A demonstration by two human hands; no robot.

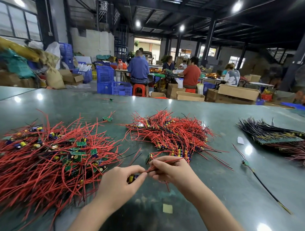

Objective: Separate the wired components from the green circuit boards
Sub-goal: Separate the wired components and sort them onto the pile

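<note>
**Hands mid-separation, one unit between two piles**

Your left hand [119, 182] has its fingers curled round a small piece with a yellow capacitor [131, 178], thumb and forefinger pinching where the red wire [165, 161] leaves it. Your right hand [170, 170] pinches that same wire, with a small green board [147, 158] standing just above its fingertips. The grips sit close together, probably so a short pull or snap does the work; whether the joint has parted I cannot tell.

You hold the piece low over the surface [212, 191], between the piles. The loose tangle [45, 160] of red wires and small boards to your left looks like one stock; the tighter rows [170, 133] ahead of your right hand look like the other. Which is done is a guess. Far right lies a dark-wired bundle [275, 134], and nearer, a single black-leaded unit [246, 163].

The surface is glossy green and mirrors the ceiling lamps. Beyond it: a warehouse floor, blue crates [111, 82], cartons, seated workers [163, 71] at long tables.
</note>
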